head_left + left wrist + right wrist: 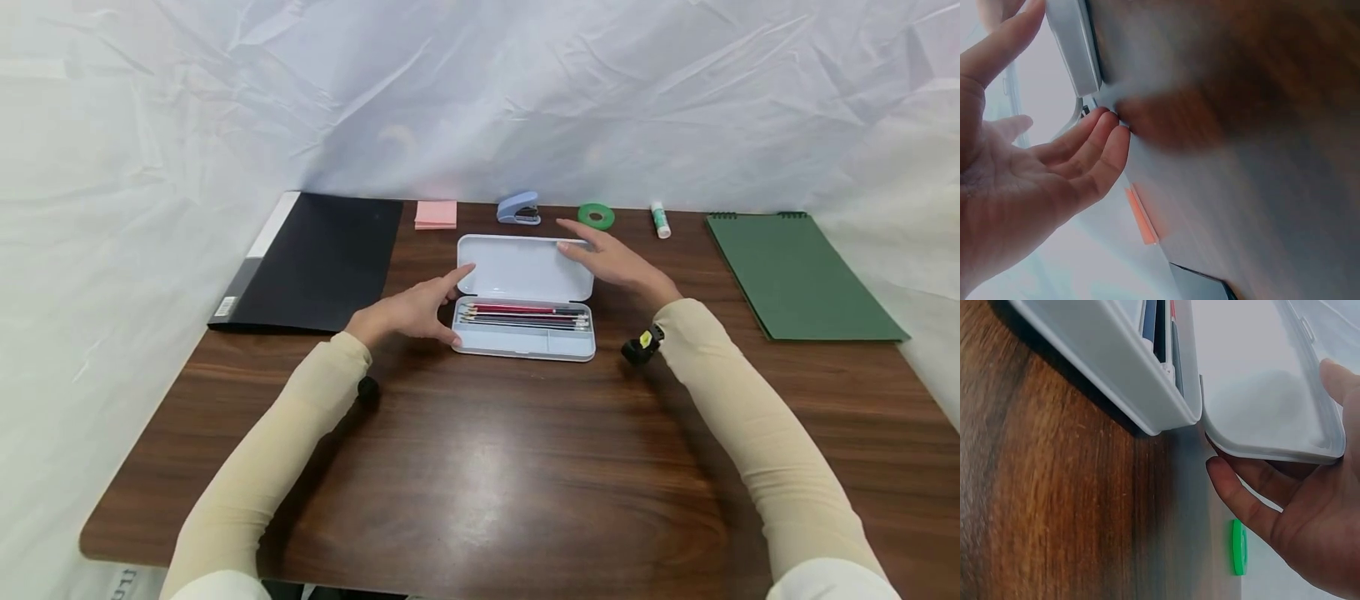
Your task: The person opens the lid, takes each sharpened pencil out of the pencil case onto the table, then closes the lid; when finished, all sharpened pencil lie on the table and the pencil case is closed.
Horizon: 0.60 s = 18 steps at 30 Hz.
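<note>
Flanking pencil case (525, 356) | left fingers (456, 277) wide | right fingers (1235, 492) holding lid (517, 268) edge | tabletop (480, 467) running from case to near edge

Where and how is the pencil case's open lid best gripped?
The lid is probably best taken at its far right corner, from the right, thumb inside and fingers behind: its near edge is hinged to the case, leaving the far rim free.
</note>
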### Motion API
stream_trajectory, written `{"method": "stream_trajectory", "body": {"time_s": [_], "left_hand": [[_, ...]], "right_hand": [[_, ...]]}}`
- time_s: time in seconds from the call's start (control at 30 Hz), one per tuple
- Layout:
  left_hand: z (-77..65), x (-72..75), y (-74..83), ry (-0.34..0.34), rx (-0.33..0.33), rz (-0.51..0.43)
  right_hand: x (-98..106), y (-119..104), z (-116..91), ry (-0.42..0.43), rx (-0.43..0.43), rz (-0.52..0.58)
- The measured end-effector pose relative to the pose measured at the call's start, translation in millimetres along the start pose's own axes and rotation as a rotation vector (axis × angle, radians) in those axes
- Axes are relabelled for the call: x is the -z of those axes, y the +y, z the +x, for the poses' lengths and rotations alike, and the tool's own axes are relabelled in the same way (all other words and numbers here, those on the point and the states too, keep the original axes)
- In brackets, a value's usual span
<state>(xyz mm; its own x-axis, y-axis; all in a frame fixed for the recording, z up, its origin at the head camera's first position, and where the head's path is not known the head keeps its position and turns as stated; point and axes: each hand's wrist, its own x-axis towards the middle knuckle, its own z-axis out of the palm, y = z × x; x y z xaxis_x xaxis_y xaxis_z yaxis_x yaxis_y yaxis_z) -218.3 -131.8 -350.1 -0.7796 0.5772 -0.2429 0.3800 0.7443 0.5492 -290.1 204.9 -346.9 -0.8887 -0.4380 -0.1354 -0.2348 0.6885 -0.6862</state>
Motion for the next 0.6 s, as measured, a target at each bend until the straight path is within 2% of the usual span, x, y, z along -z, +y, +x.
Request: {"method": "stream_trajectory", "body": {"time_s": [0.1,0.23,0.4,0.6], "left_hand": [[3.1,0.4,2.7,-0.053,0.0,0.015],[7.8,-1.4,6.7,-0.1,0.046,0.081],[13.0,-4.5,9.5,-0.1,0.086,0.114],[15.7,-5.6,10.0,-0.104,0.087,0.114]], "right_hand": [[0,3,1,0.002,0.007,-0.011],[1,6,2,-0.006,-0.002,-0.006],[2,4,1,-0.013,-0.007,0.001],[3,0,3,-0.007,-0.01,0.014]]}}
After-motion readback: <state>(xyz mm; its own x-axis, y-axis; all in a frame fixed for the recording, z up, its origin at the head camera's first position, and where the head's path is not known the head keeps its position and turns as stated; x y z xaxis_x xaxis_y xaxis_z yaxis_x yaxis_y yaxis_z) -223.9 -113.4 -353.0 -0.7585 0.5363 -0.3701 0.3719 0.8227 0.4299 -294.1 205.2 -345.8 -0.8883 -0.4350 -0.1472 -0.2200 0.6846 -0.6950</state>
